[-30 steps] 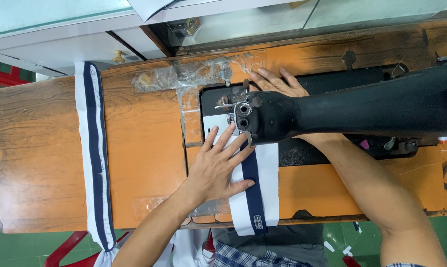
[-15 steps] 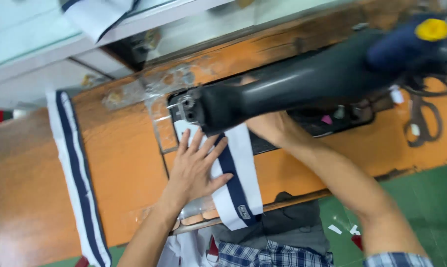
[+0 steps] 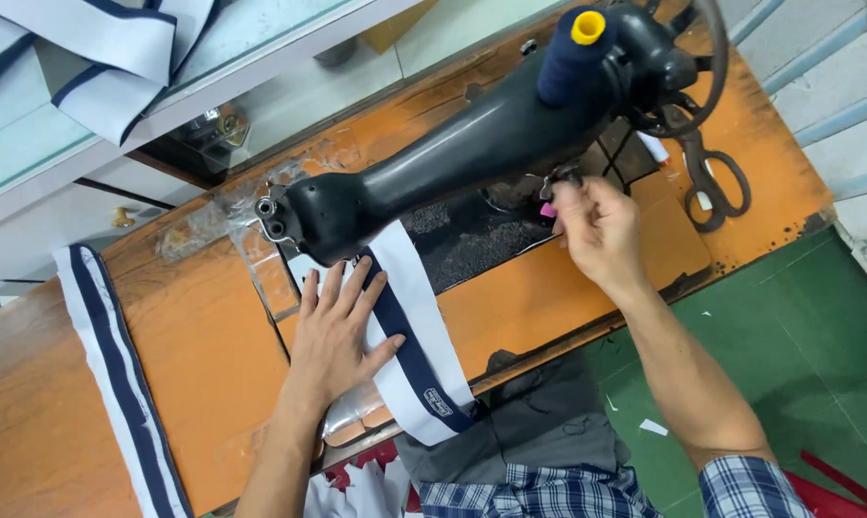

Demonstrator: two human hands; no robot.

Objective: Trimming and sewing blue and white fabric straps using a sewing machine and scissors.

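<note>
Here we press our left hand (image 3: 342, 331) flat, fingers spread, on the white-and-navy strip (image 3: 410, 321), while our right hand (image 3: 597, 230) seemingly pinches something small and pink (image 3: 549, 210) beside the black sewing machine (image 3: 472, 144).

Black scissors (image 3: 714, 182) lie right of the hands on the orange tabletop (image 3: 194, 364); a striped band (image 3: 117, 384) lies far left.

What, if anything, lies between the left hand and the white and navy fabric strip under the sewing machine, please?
Nothing visible does. The left hand lies flat, directly on the white and navy strip, just in front of the black sewing machine head. The right hand is apart, at the machine's far end near a small pink part.
</note>
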